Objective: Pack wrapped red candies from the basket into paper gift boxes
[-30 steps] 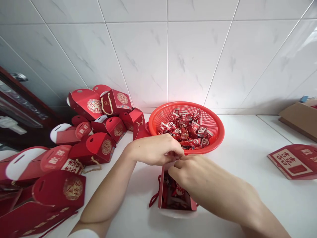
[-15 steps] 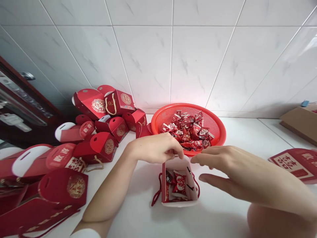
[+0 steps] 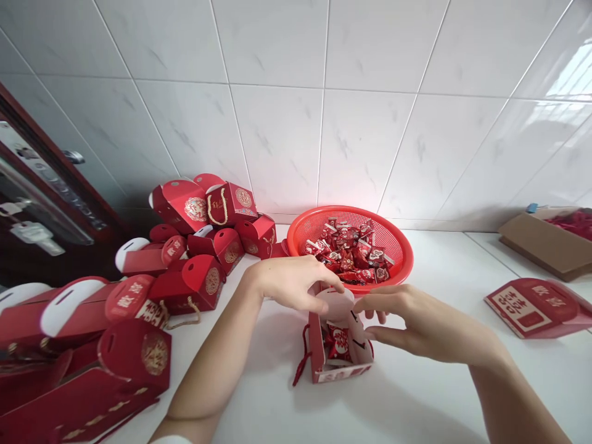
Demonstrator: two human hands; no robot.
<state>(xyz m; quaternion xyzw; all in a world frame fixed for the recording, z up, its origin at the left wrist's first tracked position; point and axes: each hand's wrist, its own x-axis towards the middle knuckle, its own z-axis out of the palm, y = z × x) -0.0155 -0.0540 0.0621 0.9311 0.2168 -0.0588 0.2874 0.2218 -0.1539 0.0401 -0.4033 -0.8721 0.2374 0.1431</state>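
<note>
An open red gift box (image 3: 318,351) with a white inside and dark red cords stands on the white counter, wrapped candies (image 3: 338,342) inside it. My left hand (image 3: 298,285) is over the box's far left edge, thumb and fingers apart and nothing held between them. On the right side, my right hand (image 3: 407,320) has its fingers spread at the box's far right corner, by the raised white flap (image 3: 340,302). Whether the fingertips touch the box is hard to tell. Just behind both hands sits a red mesh basket (image 3: 401,250) holding several red-wrapped candies.
Many red gift boxes (image 3: 185,283) crowd the left side. At the right lie a closed red box (image 3: 536,308) and, behind it, a brown cardboard box (image 3: 541,243) with red contents. A tiled wall (image 3: 277,142) rises behind the counter.
The view has shifted. My left hand's thumb has moved away from its fingers. The gift box has tipped or turned slightly, showing more of its near outer side, and its far flap shows more.
</note>
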